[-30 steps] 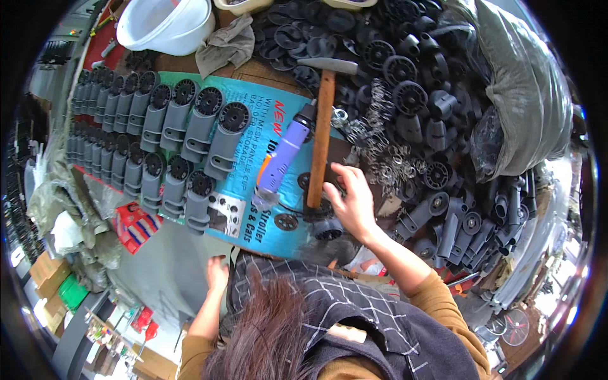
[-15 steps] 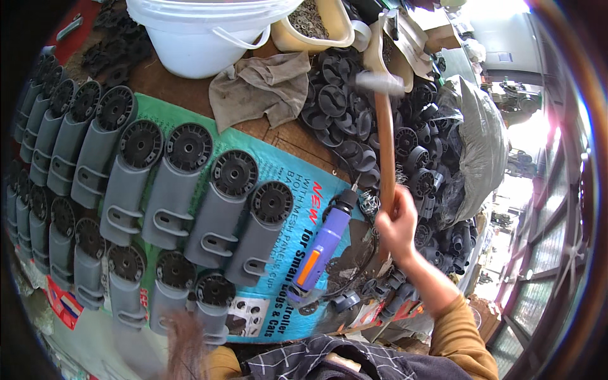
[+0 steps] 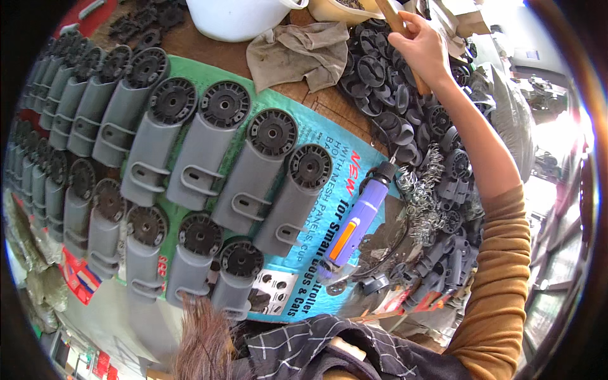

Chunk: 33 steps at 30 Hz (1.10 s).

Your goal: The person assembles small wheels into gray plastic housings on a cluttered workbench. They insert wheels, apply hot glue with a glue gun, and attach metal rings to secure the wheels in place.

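At the far right of the bench, my right hand is closed around the wooden handle of a hammer. The hammer's head is outside the picture. Beneath this hand lies a heap of small black plastic parts. A purple electric screwdriver with an orange strip rests on a blue printed sheet, its bit pointing away from me. Grey plastic housings, each with a round black disc at its far end, lie in two slanting rows on the left. My left hand is out of the picture.
A crumpled brown rag lies in front of a white bucket and a cream tub. Metal springs are piled right of the screwdriver. A grey plastic bag stands at the right edge.
My right hand has moved far forward and up with the hammer, whose head has left the picture. The whole view has shifted, so the bench things appear higher and further right.
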### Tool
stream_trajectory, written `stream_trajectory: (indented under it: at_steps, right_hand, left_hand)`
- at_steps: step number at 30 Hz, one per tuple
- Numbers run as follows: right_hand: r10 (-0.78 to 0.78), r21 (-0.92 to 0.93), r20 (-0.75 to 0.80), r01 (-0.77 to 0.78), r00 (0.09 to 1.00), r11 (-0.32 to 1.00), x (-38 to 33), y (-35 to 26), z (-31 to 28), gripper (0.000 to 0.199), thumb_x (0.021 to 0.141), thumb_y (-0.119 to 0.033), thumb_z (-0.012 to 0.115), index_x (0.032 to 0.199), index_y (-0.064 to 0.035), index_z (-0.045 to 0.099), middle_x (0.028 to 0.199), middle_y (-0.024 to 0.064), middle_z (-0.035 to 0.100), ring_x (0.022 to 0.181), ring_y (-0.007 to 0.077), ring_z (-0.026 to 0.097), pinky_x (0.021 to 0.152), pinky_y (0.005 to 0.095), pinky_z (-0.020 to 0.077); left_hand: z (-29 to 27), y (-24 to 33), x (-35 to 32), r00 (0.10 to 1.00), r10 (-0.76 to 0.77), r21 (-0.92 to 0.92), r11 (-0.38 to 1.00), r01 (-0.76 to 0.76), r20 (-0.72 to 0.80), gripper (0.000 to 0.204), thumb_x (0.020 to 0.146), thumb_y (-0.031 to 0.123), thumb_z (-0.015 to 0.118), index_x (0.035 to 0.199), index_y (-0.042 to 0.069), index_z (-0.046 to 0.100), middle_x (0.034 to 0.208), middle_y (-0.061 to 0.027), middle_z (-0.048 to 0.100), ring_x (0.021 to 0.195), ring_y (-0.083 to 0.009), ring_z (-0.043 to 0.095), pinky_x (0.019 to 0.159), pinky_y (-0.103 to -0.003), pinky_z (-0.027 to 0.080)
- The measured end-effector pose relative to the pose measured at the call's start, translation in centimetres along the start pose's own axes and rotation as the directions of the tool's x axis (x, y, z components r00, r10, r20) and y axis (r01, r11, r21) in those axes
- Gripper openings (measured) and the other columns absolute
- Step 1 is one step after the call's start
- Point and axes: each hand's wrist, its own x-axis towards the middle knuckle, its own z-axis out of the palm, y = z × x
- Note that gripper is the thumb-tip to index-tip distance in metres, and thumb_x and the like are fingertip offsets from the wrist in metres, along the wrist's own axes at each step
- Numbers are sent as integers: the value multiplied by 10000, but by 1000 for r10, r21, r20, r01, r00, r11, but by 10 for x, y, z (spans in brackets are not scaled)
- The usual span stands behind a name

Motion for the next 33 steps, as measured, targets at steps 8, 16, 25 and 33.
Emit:
stream_trajectory:
  at_steps: [8,16,25,33]
  right_hand:
    - [-70,-76,-194,56,978,996,6,-16,5,445,755,-266,725,1108,-5,652,1032,235,680,997,372,658,868,435,504]
    - [-362,-152,-23,355,932,923,-210,-40,-76,328,785,-263,697,1025,-41,673,1016,194,659,961,294,636,857,416,486]
    - [-112,-96,397,163,911,982,-510,-149,-18,688,913,-431,584,1484,-120,358,1562,122,286,1464,306,207,1182,477,196]
    - [87,-121,-131,-103,988,987,-509,-83,-41,421,886,-304,643,1229,-62,600,1332,165,534,1262,340,472,1074,452,364]
  left_hand:
    - [-101,-105,-20,992,21,53,998,-15,-122,287,922,250,577,1073,23,665,957,-161,675,849,-247,659,765,-360,522]
    - [-194,-88,28,912,340,77,941,-331,-232,299,939,274,567,1060,21,672,911,-147,689,818,-222,664,741,-342,526]
    - [-266,-27,-62,471,390,-146,628,-764,-791,323,1013,263,490,1125,7,652,932,-96,688,824,-161,638,719,-300,516]
    - [-310,117,-222,-252,694,318,-34,-947,-675,208,1008,80,493,1176,-16,570,1202,-85,545,1029,-177,559,847,-295,490]
